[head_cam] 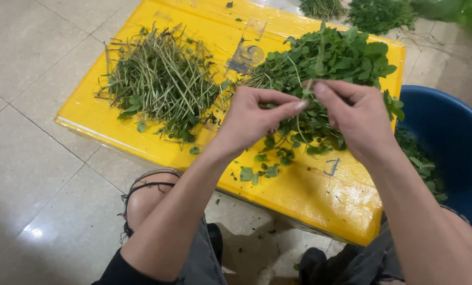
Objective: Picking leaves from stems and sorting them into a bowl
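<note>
a leafy sprig (305, 94) is pinched between the fingertips of the left hand (249, 117) and right hand (358, 121), both grips closed on it, stem hanging down, above the leaf pile (331, 58) at the yellow board's (320, 195) right edge; stripped stems (162, 79) lie left.

Only 2 things here count as labels or markings. A clear, roughly rectangular sticker (246, 53) lies on the yellow board (310, 195), near its far middle, between the pile of bare stems and the heap of leafy greens; it is see-through with a grey printed patch, and a smaller clear flap sticks up at its far end. A small dark blue handwritten mark (331, 167) sits on the board's near right part, just beside the loose leaves. No packages, signs or screens are in view.
</note>
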